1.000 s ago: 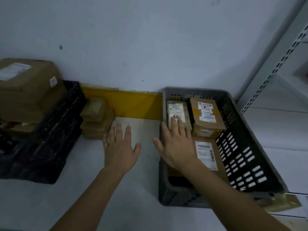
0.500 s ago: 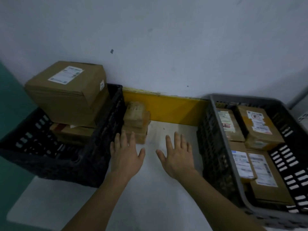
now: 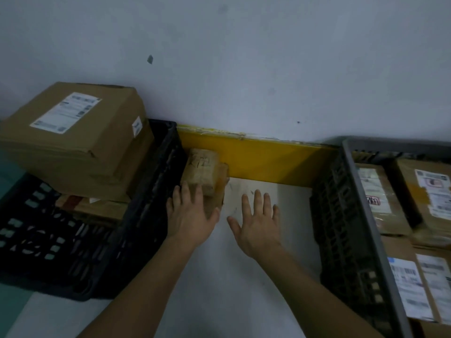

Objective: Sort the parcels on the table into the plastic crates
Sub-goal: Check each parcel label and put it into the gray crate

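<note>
Between the loaded black crate (image 3: 136,228) and grey crate (image 3: 353,215), only two stacked small parcels (image 3: 203,173) remain, the left hand (image 3: 191,222) reaching them flat-fingered, the right hand (image 3: 260,228) spread, empty.

Grey crate (image 3: 366,215) cut off at right; its parcel labels (image 3: 373,191) blurred (unreadable).

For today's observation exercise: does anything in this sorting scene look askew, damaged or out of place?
The large box in the black crate sits tilted, well above the rim. Its side looks creased. The small parcels on the table are stacked unevenly.
</note>
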A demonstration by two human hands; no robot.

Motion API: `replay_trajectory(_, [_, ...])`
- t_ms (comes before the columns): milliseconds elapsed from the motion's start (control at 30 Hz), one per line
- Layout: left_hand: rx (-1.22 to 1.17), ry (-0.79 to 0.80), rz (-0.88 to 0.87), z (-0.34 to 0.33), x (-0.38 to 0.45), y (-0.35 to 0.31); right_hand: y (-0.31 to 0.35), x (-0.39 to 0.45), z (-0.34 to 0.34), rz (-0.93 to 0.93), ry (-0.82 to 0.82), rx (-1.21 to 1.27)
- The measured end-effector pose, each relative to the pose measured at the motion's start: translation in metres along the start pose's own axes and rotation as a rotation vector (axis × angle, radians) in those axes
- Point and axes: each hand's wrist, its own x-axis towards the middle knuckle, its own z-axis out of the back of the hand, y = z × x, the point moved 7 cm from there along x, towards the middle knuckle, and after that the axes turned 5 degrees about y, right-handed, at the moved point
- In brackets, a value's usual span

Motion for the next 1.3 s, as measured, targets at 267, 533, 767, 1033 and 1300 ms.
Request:
replay_trajectory(267, [-0.005, 0.044, 0.058, -0.003, 0.069, 0.002, -0.01, 0.034, 0.003, -0.016, 0.016, 0.041])
replay_trajectory(533, [-0.029, 0.105, 0.061, -0.012, 0.111, -0.001, -0.015, 0.038, 0.013, -0.047, 0.025, 0.065])
replay_trajectory(767, [-0.138, 0.13, 0.085, -0.02, 0.123, 0.01, -0.015, 0.028, 0.01, -0.064, 0.031, 0.055])
replay_trajectory(1033, [-0.447, 0.016, 0.015, 0.008, 0.074, 0.003, -0.017, 0.009, 0.022, -0.094, -0.076, 0.207])
replay_trajectory(1300, [-1.308, 0.107, -0.078, 0.035, -0.021, -0.025, 0.004, -0.042, 0.029, 0.029, -0.07, 1.35])
